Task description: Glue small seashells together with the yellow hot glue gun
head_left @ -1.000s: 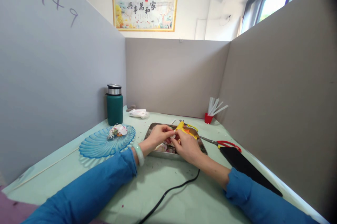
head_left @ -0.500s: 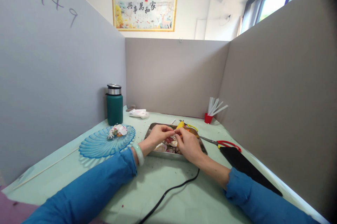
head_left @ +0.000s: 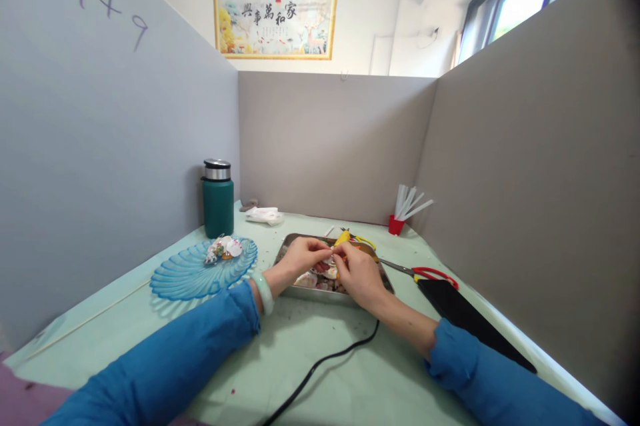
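Observation:
My left hand (head_left: 300,258) and my right hand (head_left: 359,275) meet over a metal tray (head_left: 300,293) that holds several small shells. The fingertips of both hands pinch together on a small pale piece (head_left: 330,258); what it is I cannot make out. A yellow glue gun (head_left: 346,239) lies at the tray's far side, partly hidden behind my right hand. Its black cord (head_left: 320,366) runs toward me across the table. Both arms wear blue sleeves, and a pale bangle sits on my left wrist.
A blue shell-shaped glass plate (head_left: 190,276) with a few decorated shells lies left of the tray. A green flask (head_left: 217,199) stands behind it. Red-handled scissors (head_left: 425,273), a black flat object (head_left: 470,323) and a red cup of white sticks (head_left: 397,223) are on the right. Partition walls enclose the table.
My right hand has shifted slightly forward and now covers more of the glue gun. The fingertips of both hands have stayed pinched together.

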`<control>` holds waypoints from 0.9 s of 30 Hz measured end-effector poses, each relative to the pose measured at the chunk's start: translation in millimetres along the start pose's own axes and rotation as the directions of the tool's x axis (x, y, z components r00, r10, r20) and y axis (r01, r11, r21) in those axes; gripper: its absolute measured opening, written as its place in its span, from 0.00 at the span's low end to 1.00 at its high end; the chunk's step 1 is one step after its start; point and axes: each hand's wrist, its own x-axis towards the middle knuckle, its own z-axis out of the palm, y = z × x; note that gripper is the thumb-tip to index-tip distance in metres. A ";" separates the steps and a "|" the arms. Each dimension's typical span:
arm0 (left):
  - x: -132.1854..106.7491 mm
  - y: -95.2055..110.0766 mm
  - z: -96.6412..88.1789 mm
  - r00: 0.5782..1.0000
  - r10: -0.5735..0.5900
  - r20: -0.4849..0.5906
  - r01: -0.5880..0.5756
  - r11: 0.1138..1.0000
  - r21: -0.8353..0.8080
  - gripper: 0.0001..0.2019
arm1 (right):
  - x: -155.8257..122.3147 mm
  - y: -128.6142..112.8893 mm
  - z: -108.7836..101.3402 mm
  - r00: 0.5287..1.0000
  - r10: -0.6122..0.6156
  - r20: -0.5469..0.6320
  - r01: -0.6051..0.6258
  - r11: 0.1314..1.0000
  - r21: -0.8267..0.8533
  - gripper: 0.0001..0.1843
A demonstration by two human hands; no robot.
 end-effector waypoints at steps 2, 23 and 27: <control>-0.4 0.5 0.0 1.000 -0.001 0.016 0.001 1.000 -0.008 0.14 | 0.1 -0.2 -0.3 1.000 0.012 -0.001 -0.012 1.000 -0.006 0.08; -3.8 3.9 0.7 0.997 0.046 0.056 -0.041 0.995 -0.087 0.12 | -1.0 -3.4 -2.1 0.999 0.014 -0.030 -0.016 0.998 -0.060 0.08; -4.7 5.6 0.4 0.999 0.017 0.041 -0.013 0.995 -0.096 0.10 | -1.1 -4.2 -2.8 1.000 0.016 -0.019 -0.017 0.997 -0.071 0.08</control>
